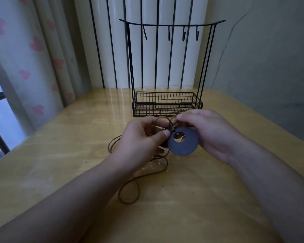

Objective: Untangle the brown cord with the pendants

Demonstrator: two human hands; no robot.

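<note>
Both hands up over table (218, 199), close together at knot. Left hand (142, 137) pinching brown cord (130, 192) tangle, right hand (207, 132) gripping cord by grey ring pendant (184, 144). Loose cord loops trail toward 7 o'clock. Wire rack (167, 106) at 12.

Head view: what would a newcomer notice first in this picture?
First, the two hands at the centre: the left hand and right hand pinch a knot of brown cord above the wooden table, where a dark ring pendant hangs. Behind stands a black wire rack with hooks.
</note>
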